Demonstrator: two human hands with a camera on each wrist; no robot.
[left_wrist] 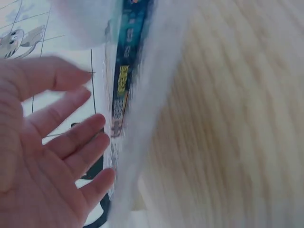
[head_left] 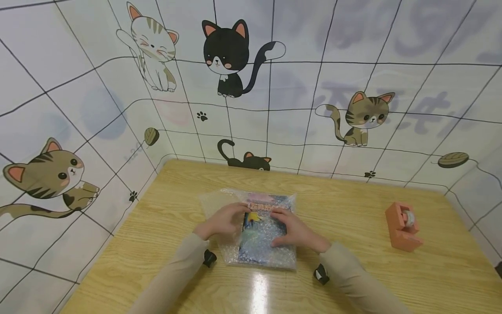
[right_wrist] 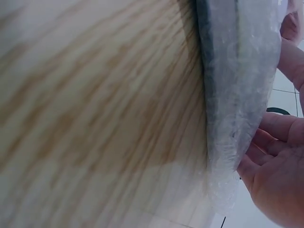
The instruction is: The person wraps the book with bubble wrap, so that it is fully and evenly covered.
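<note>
A book [head_left: 256, 246] with a colourful, mostly blue cover lies on the table, covered by clear bubble wrap [head_left: 215, 201]. Loose wrap extends past its left side. My left hand [head_left: 225, 220] touches the wrap near the book's upper left, its fingers loosely bent. On the right part of the cover rests my right hand [head_left: 296, 231], thumb and fingers spread. The left wrist view shows the dark spine [left_wrist: 124, 76] beside the left fingertips. In the right wrist view, the right fingers [right_wrist: 275, 126] touch the wrapped edge.
An orange tape dispenser [head_left: 400, 229] with a roll of tape stands at the right of the wooden table [head_left: 353, 209]. A white cloth [head_left: 298, 87] printed with cats and a grid rises behind the table and along its left side.
</note>
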